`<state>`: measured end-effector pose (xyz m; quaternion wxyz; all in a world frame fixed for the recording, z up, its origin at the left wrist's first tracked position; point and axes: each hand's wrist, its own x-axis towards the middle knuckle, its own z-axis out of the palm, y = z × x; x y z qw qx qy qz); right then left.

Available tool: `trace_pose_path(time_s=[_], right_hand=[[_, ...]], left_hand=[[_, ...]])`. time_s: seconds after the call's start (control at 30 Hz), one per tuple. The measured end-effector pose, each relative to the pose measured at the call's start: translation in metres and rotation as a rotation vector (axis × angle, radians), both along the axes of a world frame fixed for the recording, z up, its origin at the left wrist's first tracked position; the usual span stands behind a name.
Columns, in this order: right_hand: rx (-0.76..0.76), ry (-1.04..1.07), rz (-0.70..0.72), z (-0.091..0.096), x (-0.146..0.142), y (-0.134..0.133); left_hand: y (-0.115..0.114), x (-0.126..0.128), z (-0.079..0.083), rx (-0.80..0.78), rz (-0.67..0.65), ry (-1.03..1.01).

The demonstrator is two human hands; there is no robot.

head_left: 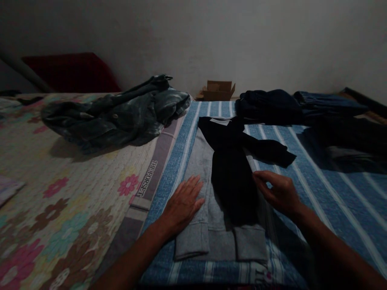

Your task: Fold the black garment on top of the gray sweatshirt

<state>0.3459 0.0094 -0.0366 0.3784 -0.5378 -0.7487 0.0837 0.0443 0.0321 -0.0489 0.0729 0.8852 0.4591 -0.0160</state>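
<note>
A grey and black sweatshirt [193, 161] lies lengthwise in front of me, partly folded inward, with grey cuffs and hem at the near end. One black sleeve [269, 151] sticks out to the right near the collar. My left hand [184, 201] rests flat on its grey left side, fingers stretched out. At the right edge, my right hand [278, 191] has thumb and fingertips pinched together on the cloth. What lies under the folded layers is hidden.
A crumpled dark denim garment [121, 117] lies to the left on a flowered cover [90, 181]. Folded dark clothes [269, 106] are stacked at the back right on the blue striped cloth [326, 193]. A cardboard box [217, 90] stands by the wall.
</note>
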Motion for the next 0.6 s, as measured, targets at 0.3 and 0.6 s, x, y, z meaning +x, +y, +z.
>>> trace_pose_path(time_s=[0.3, 0.6], right_hand=[[0.013, -0.050, 0.158, 0.003, -0.023, -0.012], [0.006, 0.027, 0.166, -0.008, -0.026, -0.001]], left_hand=[[-0.037, 0.011, 0.004, -0.021, -0.035, 0.012], [-0.048, 0.002, -0.016, 0.194, -0.099, 0.007]])
